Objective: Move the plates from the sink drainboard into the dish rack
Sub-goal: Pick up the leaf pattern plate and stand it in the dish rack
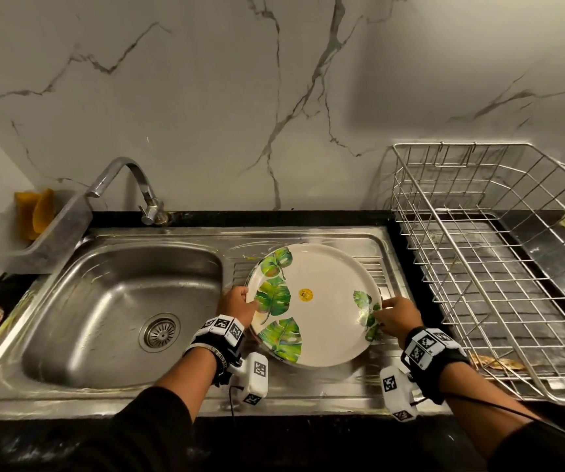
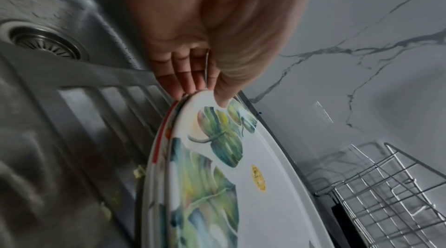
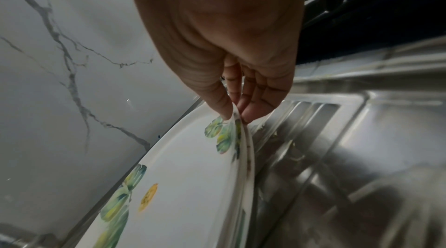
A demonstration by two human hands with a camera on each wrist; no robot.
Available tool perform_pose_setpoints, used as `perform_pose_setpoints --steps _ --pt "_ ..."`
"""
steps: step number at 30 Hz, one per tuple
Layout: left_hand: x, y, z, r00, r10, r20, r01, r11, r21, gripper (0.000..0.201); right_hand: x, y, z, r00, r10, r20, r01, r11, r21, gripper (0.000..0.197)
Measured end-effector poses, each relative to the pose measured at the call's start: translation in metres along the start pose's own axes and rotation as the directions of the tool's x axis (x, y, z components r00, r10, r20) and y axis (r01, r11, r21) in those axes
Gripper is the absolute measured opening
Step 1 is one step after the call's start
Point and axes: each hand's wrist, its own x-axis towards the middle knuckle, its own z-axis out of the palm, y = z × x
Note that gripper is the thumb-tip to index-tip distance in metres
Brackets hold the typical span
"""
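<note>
A stack of white plates lies on the ribbed steel drainboard (image 1: 373, 369); the top plate (image 1: 325, 308) carries green leaf prints and a yellow sticker. My left hand (image 1: 238, 306) pinches the top plate's left rim (image 2: 200, 97), thumb on top and fingers beneath. My right hand (image 1: 397, 315) pinches its right rim (image 3: 237, 118) the same way. In the left wrist view a lower plate (image 2: 160, 149) with a red edge shows under the top plate. The wire dish rack (image 1: 498, 267) stands to the right.
The sink basin (image 1: 121, 311) with its drain lies left of the drainboard, and a curved tap (image 1: 131, 189) rises behind it. A holder with yellow sponges (image 1: 34, 212) sits at the far left. A marble wall backs the counter.
</note>
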Motion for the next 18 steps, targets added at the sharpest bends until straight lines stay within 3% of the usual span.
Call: perform_pose_setpoints --steps 3,6,10,15,18 --pt "-0.003 0.004 -0.002 1.000 0.023 0.014 -0.024 0.997 0.068 0.020 0.001 0.003 0.000 1.000 0.003 0.003 -0.003 1.000 0.009 0.023" --pt "-0.005 0.005 -0.006 0.999 -0.009 0.042 0.005 0.997 0.080 0.025 0.002 0.003 0.000 1.000 -0.003 -0.012 0.003 1.000 0.015 0.023" --pt "-0.002 0.000 -0.008 0.998 -0.021 0.056 0.020 0.999 0.029 0.014 0.008 0.008 0.001 1.000 0.009 -0.024 -0.009 1.000 0.017 0.019" --pt "-0.008 -0.001 -0.010 0.997 -0.028 0.067 0.026 0.999 0.036 0.029 0.011 0.010 0.001 0.999 0.018 -0.028 -0.014 0.990 0.140 0.009" --pt "-0.005 -0.007 -0.006 0.995 -0.042 0.092 0.039 0.999 0.037 0.025 0.003 0.002 -0.002 1.000 0.027 0.004 -0.027 0.964 0.265 0.011"
